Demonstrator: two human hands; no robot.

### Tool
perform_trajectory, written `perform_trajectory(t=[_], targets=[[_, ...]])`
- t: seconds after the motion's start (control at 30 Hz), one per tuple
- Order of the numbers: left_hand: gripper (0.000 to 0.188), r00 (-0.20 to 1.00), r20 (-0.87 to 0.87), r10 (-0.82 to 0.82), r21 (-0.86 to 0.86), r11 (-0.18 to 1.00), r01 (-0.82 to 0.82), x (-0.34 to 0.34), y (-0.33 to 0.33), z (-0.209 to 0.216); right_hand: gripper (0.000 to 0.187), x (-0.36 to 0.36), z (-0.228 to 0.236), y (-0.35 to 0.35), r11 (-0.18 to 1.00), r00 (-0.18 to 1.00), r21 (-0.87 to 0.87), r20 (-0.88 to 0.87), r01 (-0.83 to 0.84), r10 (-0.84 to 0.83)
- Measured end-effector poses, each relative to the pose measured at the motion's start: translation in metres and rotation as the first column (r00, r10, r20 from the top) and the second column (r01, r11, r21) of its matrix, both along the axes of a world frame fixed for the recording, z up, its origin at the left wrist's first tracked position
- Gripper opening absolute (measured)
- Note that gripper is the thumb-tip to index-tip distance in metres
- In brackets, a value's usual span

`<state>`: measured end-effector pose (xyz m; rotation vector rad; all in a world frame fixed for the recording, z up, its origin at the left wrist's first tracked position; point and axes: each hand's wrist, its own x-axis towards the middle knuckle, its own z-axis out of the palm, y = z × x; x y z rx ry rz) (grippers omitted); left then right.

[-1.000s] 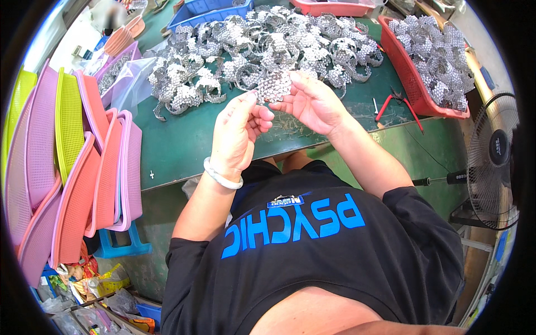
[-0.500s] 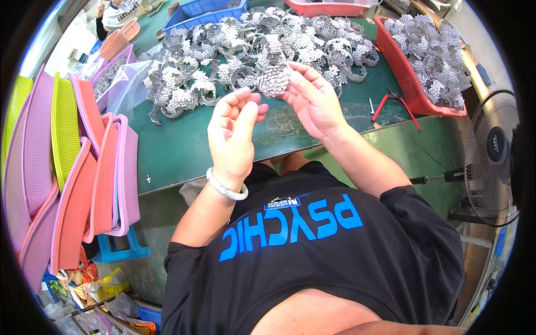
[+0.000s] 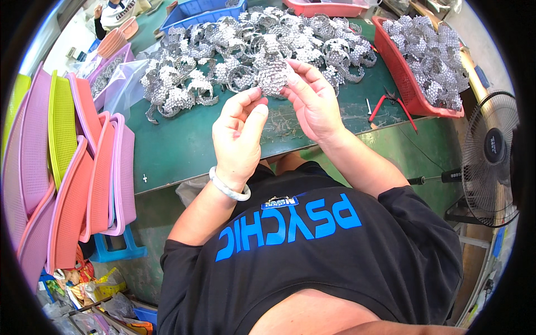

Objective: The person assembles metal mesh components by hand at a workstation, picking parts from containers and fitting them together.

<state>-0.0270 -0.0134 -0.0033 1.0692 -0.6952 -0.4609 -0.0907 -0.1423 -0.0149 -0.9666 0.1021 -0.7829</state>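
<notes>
A curved silver-grey piece with a honeycomb pattern is gripped by my right hand, thumb in front and fingers behind. The piece is held up over the near side of a heap of similar pieces on the green table. My left hand, with a pale bangle on its wrist, is just at the piece's lower left. Its fingers are loosely bent, with the thumb apart from them, and nothing shows between them. Whether its fingertips touch the piece I cannot tell.
A red basket full of similar pieces stands right, with red-handled pliers beside it. Stacked coloured baskets line the left edge. A blue basket is at the back. A fan stands at far right.
My left hand has moved a little right, closer to the piece. My right hand keeps its grip and has shifted only slightly.
</notes>
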Motion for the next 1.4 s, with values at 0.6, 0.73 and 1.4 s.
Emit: perform_trajectory(t=[0.6, 0.73, 1.4], targets=[[0.03, 0.996, -0.033, 0.078, -0.009, 0.997, -0.078, 0.006, 0.002, -0.004, 0.041, -0.005, -0.002, 0.01, 0.959, 0.998, -0.276, 0.01, 0.07, -0.07], [0.03, 0.995, -0.054, 0.084, 0.014, 0.996, -0.084, 0.009, 0.004, -0.004, 0.044, -0.008, 0.0, 0.014, 0.939, 0.997, -0.333, 0.029, 0.081, -0.076], [0.03, 0.989, -0.134, 0.07, -0.017, 0.997, -0.073, 0.011, 0.003, -0.005, 0.047, -0.013, -0.001, 0.016, 0.809, 0.991, -0.575, 0.02, 0.118, -0.131]])
